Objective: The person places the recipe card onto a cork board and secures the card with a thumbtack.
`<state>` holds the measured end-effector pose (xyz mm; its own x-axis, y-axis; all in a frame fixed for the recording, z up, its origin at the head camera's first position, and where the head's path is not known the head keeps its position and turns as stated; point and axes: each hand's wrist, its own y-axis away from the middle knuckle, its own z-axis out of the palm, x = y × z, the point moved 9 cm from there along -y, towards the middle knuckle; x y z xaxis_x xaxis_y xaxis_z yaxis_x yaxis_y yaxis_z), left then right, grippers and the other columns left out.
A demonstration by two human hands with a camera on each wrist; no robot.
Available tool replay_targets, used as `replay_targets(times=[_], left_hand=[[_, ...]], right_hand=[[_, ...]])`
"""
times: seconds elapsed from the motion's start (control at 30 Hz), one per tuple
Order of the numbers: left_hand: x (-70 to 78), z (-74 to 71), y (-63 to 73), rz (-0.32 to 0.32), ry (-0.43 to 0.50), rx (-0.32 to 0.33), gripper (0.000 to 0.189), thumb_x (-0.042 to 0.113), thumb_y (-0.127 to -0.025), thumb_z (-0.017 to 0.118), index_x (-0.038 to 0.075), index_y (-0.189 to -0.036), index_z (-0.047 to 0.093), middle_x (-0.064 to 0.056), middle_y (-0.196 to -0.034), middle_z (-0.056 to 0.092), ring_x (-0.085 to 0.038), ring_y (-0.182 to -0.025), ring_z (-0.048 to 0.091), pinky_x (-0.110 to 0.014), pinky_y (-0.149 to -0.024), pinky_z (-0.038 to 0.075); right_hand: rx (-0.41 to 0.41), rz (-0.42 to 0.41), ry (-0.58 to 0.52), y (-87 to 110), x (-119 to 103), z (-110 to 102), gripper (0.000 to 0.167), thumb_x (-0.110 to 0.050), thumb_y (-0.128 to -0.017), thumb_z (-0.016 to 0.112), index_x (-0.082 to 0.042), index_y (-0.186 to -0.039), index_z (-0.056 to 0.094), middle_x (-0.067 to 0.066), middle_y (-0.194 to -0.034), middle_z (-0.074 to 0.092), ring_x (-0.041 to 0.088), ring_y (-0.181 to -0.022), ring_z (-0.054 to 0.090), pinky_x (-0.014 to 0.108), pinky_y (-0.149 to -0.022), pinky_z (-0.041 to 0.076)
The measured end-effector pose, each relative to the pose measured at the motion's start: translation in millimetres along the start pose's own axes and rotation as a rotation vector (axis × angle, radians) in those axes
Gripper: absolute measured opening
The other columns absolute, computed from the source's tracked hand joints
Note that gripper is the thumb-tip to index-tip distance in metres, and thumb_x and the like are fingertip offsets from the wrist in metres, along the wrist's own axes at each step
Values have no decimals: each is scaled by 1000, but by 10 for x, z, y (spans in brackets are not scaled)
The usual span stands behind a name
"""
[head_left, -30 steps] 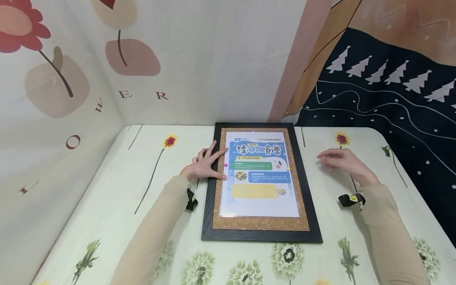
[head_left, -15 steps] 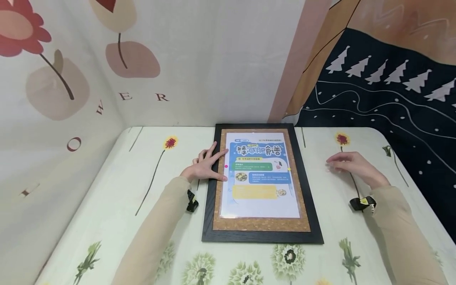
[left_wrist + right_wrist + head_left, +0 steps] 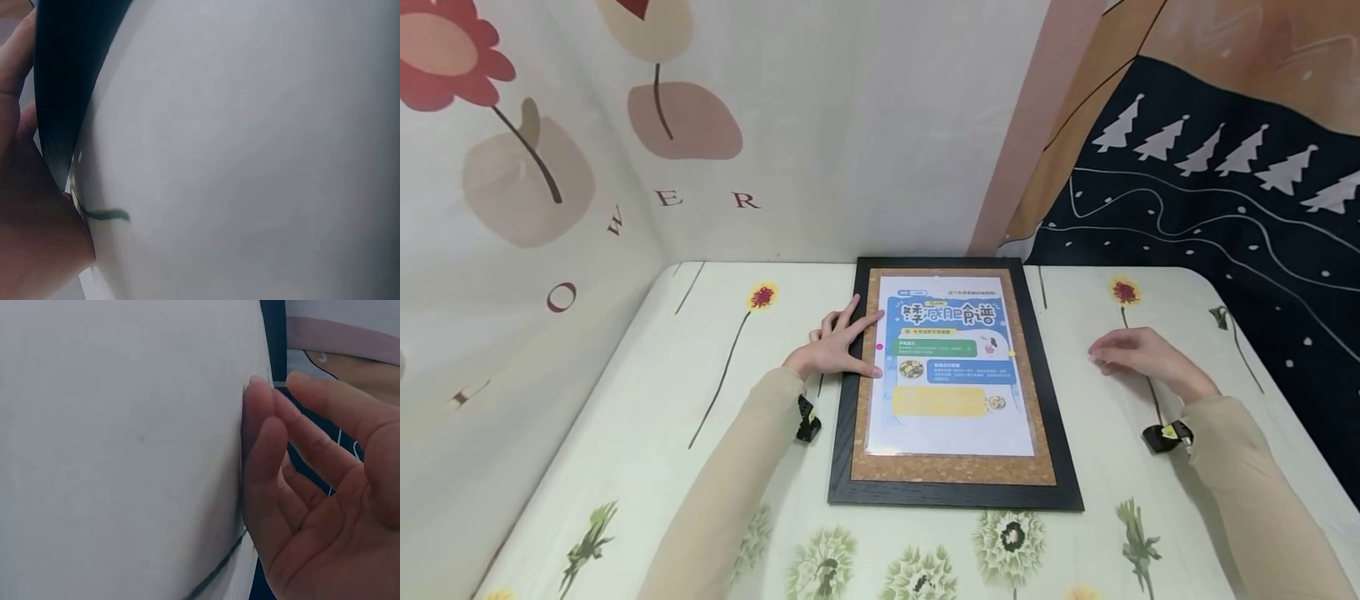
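Observation:
A corkboard (image 3: 955, 472) with a black wooden frame lies flat on the table, long side toward me. On its cork sits a printed poster (image 3: 951, 433) in blue, green and yellow, with a pink dot (image 3: 879, 347) at its left edge and a yellow dot (image 3: 1011, 353) at its right edge. My left hand (image 3: 831, 350) spreads across the frame's left side, thumb and a fingertip at the poster's left edge. Right of the board, my right hand (image 3: 1142, 358) stays low over the tablecloth, fingers loosely bent; in the right wrist view nothing shows between the fingers (image 3: 300, 412).
A pale tablecloth (image 3: 625, 433) printed with flowers covers the table. Behind it hangs a white curtain (image 3: 835, 125) with printed letters, and a dark cloth (image 3: 1210, 217) with white trees is at the right. A small black camera (image 3: 1165, 437) is on each wrist.
My right hand has shifted a little to the right and toward me, away from the board. The left hand has kept its place on the frame.

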<state>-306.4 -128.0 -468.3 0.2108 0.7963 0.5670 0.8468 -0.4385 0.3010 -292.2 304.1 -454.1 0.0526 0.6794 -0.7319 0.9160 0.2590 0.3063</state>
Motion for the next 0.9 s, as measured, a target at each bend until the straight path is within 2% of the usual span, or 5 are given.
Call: replay_targets(times=[0.33,0.53,0.67,0.9], left_hand=[[-6,2,-12,5,-7,-2,105,52,-76,77,33,-156,13,-1,-158,-24,-37,-140,-6,-58,-97,16],[-14,2,-10,8,-9,3,105,53,-76,77,34,-156,13,-1,-158,-24,-37,-140,-6,-58,-97,16],[-25,0,-10,13,-23,9,104,54,-76,76,34,-156,13,-1,-158,-24,-38,-140,-6,-57,-97,17],[-17,10,-26,23,-26,10,104,55,-76,76,33,-156,14,-1,-158,-23,-39,-140,-6,-56,-96,18]], right_hand=[[21,8,-34,-27,-61,80,35,-19,-94,65,10,-112,62,12,-93,71,15,-80,67,26,-69,52],[21,25,3,-47,-113,114,32,-20,-93,65,8,-109,64,8,-88,70,16,-79,66,25,-69,51],[23,4,28,-72,-136,118,28,-20,-93,66,6,-105,66,6,-86,70,15,-78,65,24,-69,50],[22,8,28,-66,-133,118,27,-20,-93,65,5,-103,65,6,-85,69,14,-76,63,24,-69,50]])
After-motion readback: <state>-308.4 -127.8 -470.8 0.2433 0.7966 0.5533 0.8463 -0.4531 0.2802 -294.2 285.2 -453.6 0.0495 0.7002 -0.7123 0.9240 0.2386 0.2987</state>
